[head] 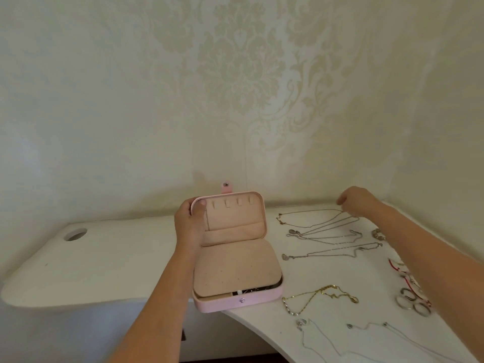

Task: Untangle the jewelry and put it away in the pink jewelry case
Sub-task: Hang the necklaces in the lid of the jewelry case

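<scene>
Beside a gold chain (pixel 318 294), the pink jewelry case (pixel 222 303) sits open at the tabletop's (pixel 104 258) front edge, long axis left-right, snap toward the person, left hand (pixel 188 224) gripping its upright lid (pixel 235 216); farther right, the right hand (pixel 358 201) curls over a necklace (pixel 309 212), grip unclear.

The pink jewelry case (pixel 222 307) has a smooth outer skin like matt imitation leather, its inside is lined with soft, velvety peach cloth (pixel 233 271), and the small snap (pixel 242 300) on its front is shiny metal. The thin necklaces (pixel 327 233), the gold chain (pixel 320 292) and the rings (pixel 412 302) look like glossy metal. The white table (pixel 104 258) has a smooth matt top, and the wallpaper (pixel 235 74) shows a faint sheen in its pattern.
</scene>
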